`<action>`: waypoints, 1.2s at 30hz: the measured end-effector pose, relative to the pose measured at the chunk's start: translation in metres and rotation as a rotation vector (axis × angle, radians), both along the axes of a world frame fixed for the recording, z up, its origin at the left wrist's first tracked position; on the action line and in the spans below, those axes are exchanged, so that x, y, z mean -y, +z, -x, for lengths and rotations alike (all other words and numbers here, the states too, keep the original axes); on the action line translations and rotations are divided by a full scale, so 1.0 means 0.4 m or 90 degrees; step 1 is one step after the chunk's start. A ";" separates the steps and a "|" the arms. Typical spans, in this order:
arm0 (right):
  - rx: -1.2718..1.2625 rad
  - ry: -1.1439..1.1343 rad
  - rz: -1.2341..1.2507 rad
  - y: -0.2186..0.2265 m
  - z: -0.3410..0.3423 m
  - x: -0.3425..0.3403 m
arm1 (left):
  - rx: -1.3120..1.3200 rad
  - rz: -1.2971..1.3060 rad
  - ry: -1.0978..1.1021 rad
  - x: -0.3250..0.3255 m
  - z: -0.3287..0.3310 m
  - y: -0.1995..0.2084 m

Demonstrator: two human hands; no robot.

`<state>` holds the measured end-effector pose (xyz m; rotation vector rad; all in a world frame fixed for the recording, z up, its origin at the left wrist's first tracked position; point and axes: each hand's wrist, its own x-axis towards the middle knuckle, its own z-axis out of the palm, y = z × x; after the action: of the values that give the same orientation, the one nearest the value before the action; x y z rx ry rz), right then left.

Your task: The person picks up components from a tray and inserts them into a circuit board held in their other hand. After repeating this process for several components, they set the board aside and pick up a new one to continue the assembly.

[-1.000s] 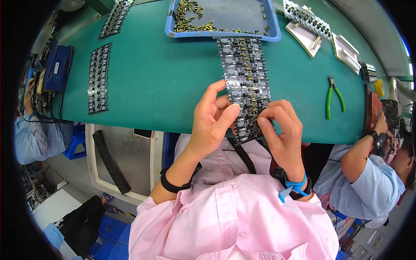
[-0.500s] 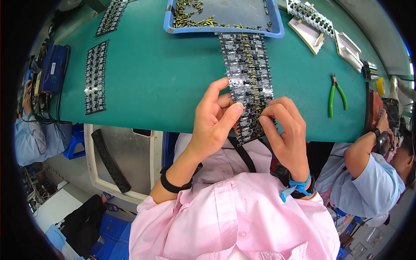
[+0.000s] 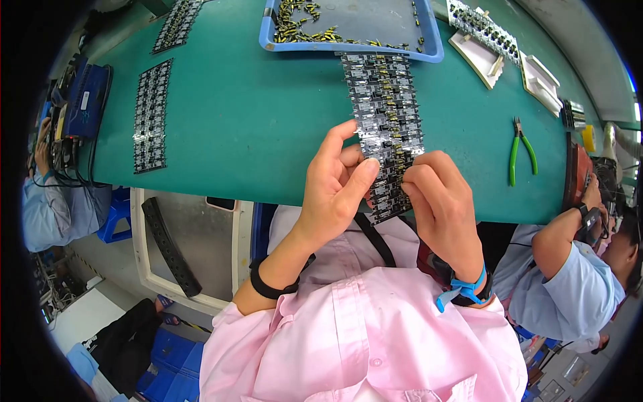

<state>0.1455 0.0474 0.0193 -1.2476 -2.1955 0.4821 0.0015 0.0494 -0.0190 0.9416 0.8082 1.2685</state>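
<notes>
A long black circuit board panel (image 3: pixel 383 107), with rows of small parts and a line of yellow-and-black components, slants from the blue tray down toward me. My left hand (image 3: pixel 338 181) grips its left edge near the lower end, thumb on top and fingers partly under it. At the panel's lower right edge, my right hand (image 3: pixel 439 201) has thumb and forefinger pinched together against the board. Whatever sits between those fingertips is too small or hidden to make out.
The blue tray (image 3: pixel 348 47) at the far edge contains many yellow-and-black components. Green-handled cutters (image 3: pixel 521 153) lie to the right. Other panels (image 3: pixel 153 117) lie at left, beside a blue box-shaped device (image 3: pixel 87 100). Co-workers sit on both sides; one bare arm (image 3: pixel 559 234) shows at right.
The whole view has shifted slightly. My right hand stays pinched at the panel's lower right edge, with only a small movement of its fingers. My left hand keeps its grip.
</notes>
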 end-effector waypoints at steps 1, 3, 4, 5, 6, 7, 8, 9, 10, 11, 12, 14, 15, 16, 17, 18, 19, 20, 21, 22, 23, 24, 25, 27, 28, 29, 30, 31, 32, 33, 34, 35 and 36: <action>0.013 0.010 0.005 -0.001 -0.001 -0.002 | 0.001 -0.003 0.000 -0.001 0.000 -0.002; 0.025 0.019 0.010 -0.002 0.000 -0.006 | -0.001 -0.003 0.005 -0.004 -0.001 -0.001; 0.026 0.015 0.012 -0.002 0.001 -0.009 | -0.002 -0.002 0.010 -0.006 -0.001 0.000; 0.027 0.011 0.014 -0.002 0.002 -0.011 | -0.002 -0.002 0.015 -0.007 -0.001 0.001; 0.027 0.008 0.016 -0.002 0.003 -0.013 | -0.003 -0.002 0.014 -0.009 0.000 0.003; 0.027 0.008 0.016 -0.004 0.002 -0.017 | 0.005 0.003 0.021 -0.010 0.001 0.005; 0.004 -0.026 -0.005 -0.005 0.002 -0.021 | 0.012 0.008 0.028 -0.011 0.003 0.008; -0.020 -0.060 -0.025 -0.006 0.001 -0.025 | 0.019 0.012 0.036 -0.012 0.005 0.011; -0.043 -0.094 -0.046 -0.005 0.001 -0.028 | 0.019 0.010 0.036 -0.013 0.007 0.014; -0.044 -0.093 -0.047 -0.002 0.002 -0.029 | 0.019 0.009 0.042 -0.013 0.010 0.016; -0.090 -0.121 0.065 0.002 0.003 -0.028 | 0.019 0.007 0.048 -0.014 0.012 0.019; -0.182 -0.178 0.290 0.007 0.004 -0.027 | 0.019 0.003 0.052 -0.016 0.015 0.021; -0.182 -0.179 0.289 0.007 0.007 -0.030 | 0.023 -0.003 0.053 -0.018 0.017 0.022; -0.286 -0.171 0.354 0.005 0.011 -0.035 | 0.027 -0.009 0.053 -0.019 0.018 0.022; -0.390 -0.162 0.418 0.003 0.016 -0.039 | 0.032 -0.015 0.053 -0.020 0.019 0.024; -0.494 -0.151 0.482 0.001 0.020 -0.042 | 0.031 -0.016 0.053 -0.021 0.020 0.024; -0.495 -0.151 0.481 0.001 0.023 -0.044 | 0.031 -0.017 0.064 -0.021 0.021 0.024; -0.500 -0.152 0.502 0.002 0.025 -0.046 | 0.031 -0.019 0.074 -0.022 0.022 0.024; -0.506 -0.153 0.523 0.003 0.027 -0.048 | 0.031 -0.021 0.085 -0.023 0.023 0.024; -0.511 -0.153 0.543 0.003 0.030 -0.050 | 0.030 -0.022 0.085 -0.024 0.026 0.025; -0.512 -0.154 0.542 0.004 0.033 -0.053 | 0.030 -0.022 0.084 -0.027 0.029 0.027; -0.518 -0.157 0.530 0.006 0.038 -0.057 | 0.030 -0.022 0.084 -0.029 0.033 0.029; -0.523 -0.159 0.517 0.007 0.043 -0.061 | 0.030 -0.022 0.083 -0.030 0.037 0.032; -0.531 -0.159 0.502 0.010 0.054 -0.070 | 0.036 -0.008 0.091 -0.031 0.043 0.040; -0.527 -0.159 0.513 0.009 0.057 -0.076 | 0.043 0.007 0.095 -0.034 0.046 0.045; -0.524 -0.159 0.524 0.009 0.060 -0.083 | 0.051 0.022 0.100 -0.036 0.049 0.051; -0.520 -0.157 0.535 0.012 0.065 -0.091 | 0.049 0.017 0.098 -0.036 0.053 0.060; -0.524 -0.156 0.531 0.020 0.072 -0.099 | 0.018 0.032 0.127 -0.033 0.058 0.070; -0.511 -0.124 0.541 0.031 0.081 -0.108 | -0.013 0.046 0.156 -0.031 0.065 0.080; -0.498 -0.093 0.553 0.041 0.088 -0.118 | -0.044 0.061 0.185 -0.033 0.070 0.088; -0.485 -0.063 0.564 0.051 0.093 -0.129 | -0.047 0.057 0.184 -0.039 0.079 0.092; -0.488 -0.061 0.560 0.060 0.094 -0.143 | -0.032 0.057 0.205 -0.043 0.092 0.091; -0.432 -0.030 0.538 0.070 0.092 -0.164 | -0.016 0.057 0.226 -0.048 0.107 0.089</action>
<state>0.1085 0.1132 0.0472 -1.2403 -1.3860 1.6484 -0.0413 0.0687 0.0166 0.7637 1.0769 1.5132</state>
